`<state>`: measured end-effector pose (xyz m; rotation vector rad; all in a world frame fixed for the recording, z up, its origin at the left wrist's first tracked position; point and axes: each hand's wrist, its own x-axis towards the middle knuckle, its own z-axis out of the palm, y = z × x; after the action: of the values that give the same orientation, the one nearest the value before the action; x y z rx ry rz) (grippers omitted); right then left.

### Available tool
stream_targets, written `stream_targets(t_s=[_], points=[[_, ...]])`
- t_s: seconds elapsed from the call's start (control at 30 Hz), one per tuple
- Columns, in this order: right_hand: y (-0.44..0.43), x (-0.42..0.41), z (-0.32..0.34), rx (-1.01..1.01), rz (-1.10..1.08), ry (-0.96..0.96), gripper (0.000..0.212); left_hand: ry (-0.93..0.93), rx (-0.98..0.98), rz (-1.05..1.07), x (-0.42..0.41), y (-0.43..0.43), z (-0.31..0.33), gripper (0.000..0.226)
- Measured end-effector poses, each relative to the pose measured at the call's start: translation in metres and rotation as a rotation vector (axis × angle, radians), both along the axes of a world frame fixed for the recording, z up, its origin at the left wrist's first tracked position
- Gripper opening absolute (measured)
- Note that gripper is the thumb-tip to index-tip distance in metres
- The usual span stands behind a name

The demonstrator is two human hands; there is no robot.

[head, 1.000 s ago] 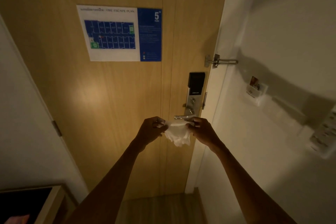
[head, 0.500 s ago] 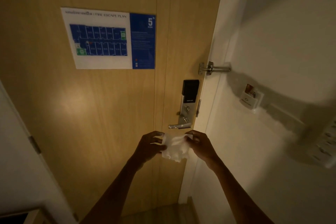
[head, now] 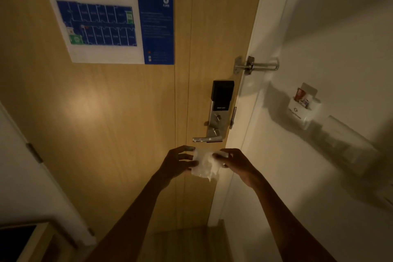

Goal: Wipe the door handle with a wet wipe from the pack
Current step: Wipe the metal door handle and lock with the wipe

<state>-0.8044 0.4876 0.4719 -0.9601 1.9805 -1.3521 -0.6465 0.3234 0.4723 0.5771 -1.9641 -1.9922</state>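
A white wet wipe (head: 204,165) is stretched between both hands in front of a wooden door (head: 119,117). My left hand (head: 178,161) pinches its left edge and my right hand (head: 234,162) pinches its right edge. The silver lever door handle (head: 205,139) juts left from a metal lock plate with a black card reader (head: 222,95), just above the wipe and apart from it. The wipes pack is out of view.
A swing-bar door guard (head: 255,66) bridges door and white frame above the lock. A key-card holder (head: 303,106) hangs on the right wall. A fire escape plan (head: 106,21) is stuck on the door. A wooden cabinet corner (head: 36,238) sits bottom left.
Both hands have spread the wipe wider and flatter, and it hangs a little below the handle. The view has moved closer to the door.
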Motion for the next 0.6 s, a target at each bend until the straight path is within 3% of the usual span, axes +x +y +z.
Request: stream_targets(t_s=[0.13, 0.23, 0.43, 0.6], points=[[-0.001, -0.024, -0.011, -0.018, -0.063, -0.143, 0.039, 0.049, 0.124, 0.056, -0.021, 0.002, -0.01, 0.046], [-0.001, -0.035, -0.023, -0.024, -0.034, -0.237, 0.052, -0.01, 0.085, 0.16, -0.037, 0.007, -0.018, 0.038], [-0.007, -0.048, -0.036, 0.004, -0.041, -0.147, 0.025, -0.056, -0.092, 0.203, -0.051, 0.003, -0.035, 0.024], [-0.018, -0.063, -0.04, -0.03, -0.2, -0.136, 0.03, -0.082, -0.099, 0.186, -0.06, -0.015, -0.034, 0.018]])
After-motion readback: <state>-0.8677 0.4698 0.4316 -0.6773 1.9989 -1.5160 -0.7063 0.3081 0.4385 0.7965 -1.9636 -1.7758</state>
